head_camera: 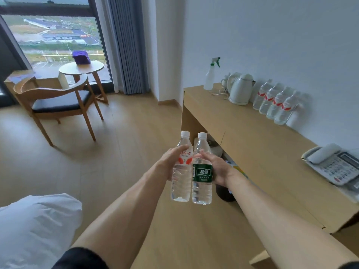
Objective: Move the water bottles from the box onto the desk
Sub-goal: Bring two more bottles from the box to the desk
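Observation:
My left hand grips a clear water bottle with a red and white label, held upright above the floor. Touching it on the right is a clear bottle with a green label, upright in my right hand. Both have white caps. Both bottles hang in the air just left of the wooden desk. Several red-labelled water bottles stand in a row against the wall at the back of the desk. The box is mostly hidden behind my right arm under the desk; only a colourful bit shows.
On the desk stand a white kettle, a spray bottle and a telephone. A dark bin sits under the desk. A wooden chair and round table are by the window; a white pillow lies lower left.

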Demonstrator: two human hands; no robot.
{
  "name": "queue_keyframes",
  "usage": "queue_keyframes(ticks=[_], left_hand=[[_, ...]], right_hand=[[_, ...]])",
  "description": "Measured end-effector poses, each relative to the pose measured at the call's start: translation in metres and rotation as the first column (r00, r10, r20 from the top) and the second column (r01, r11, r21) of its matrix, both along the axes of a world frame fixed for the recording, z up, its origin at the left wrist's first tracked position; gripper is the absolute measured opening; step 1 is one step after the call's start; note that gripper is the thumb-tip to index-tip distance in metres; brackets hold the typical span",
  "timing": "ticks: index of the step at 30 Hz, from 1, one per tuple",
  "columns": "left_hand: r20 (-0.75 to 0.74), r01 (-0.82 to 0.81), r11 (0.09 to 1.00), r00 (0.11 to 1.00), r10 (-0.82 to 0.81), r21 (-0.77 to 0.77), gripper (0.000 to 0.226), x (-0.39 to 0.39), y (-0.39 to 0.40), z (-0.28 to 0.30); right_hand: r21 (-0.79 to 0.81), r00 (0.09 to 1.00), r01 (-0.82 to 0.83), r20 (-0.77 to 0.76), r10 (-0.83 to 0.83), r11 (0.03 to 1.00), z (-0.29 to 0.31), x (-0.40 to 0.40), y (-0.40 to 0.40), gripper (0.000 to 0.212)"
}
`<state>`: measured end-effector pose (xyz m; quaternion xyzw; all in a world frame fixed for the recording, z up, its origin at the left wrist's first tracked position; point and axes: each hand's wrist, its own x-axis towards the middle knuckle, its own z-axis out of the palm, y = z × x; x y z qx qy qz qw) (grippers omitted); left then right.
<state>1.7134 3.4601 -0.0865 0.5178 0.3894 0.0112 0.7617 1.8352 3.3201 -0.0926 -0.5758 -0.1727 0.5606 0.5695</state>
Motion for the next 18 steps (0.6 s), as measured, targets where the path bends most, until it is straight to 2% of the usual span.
queue_keyframes(ticks=[4,10,14,18], left_hand=[[0.004,0.065,0.997,0.998,-0.065,-0.045,0.039,0.051,0.030,-0.003],[0.025,0.161,0.984,0.987,-0.160,-0.070,0.050,0.146,0.065,-0.021],[-0.054,0.180,0.984,0.982,-0.180,-0.002,0.074,0.216,0.083,-0.025],[-0.042,0.181,0.983,0.982,-0.182,-0.014,0.067,0.290,0.105,-0.019]], right_hand=[[-0.009,0.994,0.106,-0.022,-0.106,0.994,-0.002,0.042,0.023,0.057],[0.019,0.985,0.148,-0.092,-0.146,0.989,-0.018,0.128,0.051,0.052],[0.019,0.977,0.172,-0.130,-0.169,0.985,-0.026,0.196,0.070,0.047],[0.020,0.975,0.199,-0.105,-0.196,0.980,-0.020,0.264,0.089,0.041]])
